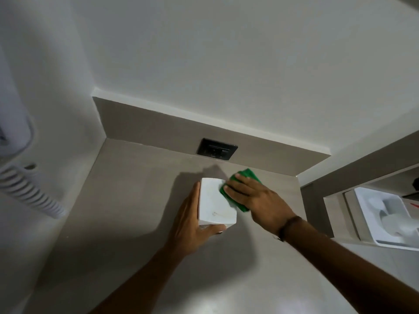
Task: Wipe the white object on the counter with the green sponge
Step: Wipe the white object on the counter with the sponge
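A white box [216, 203] sits on the gray counter [127, 200], near the back wall and a dark outlet [216, 148]. The left hand [192, 225] wraps its grip around the box's left side and front corner and holds it. The right hand [251, 196] lies flat with its grip pressing the green sponge [246, 177] against the box's top right edge. Part of the sponge hangs off past the box.

This looks like the wiping step. A small mark shows near the front of the box top, so the job may not be done. Next, the right hand should slide the sponge across the top toward that mark, while the left hand keeps the box from slipping.
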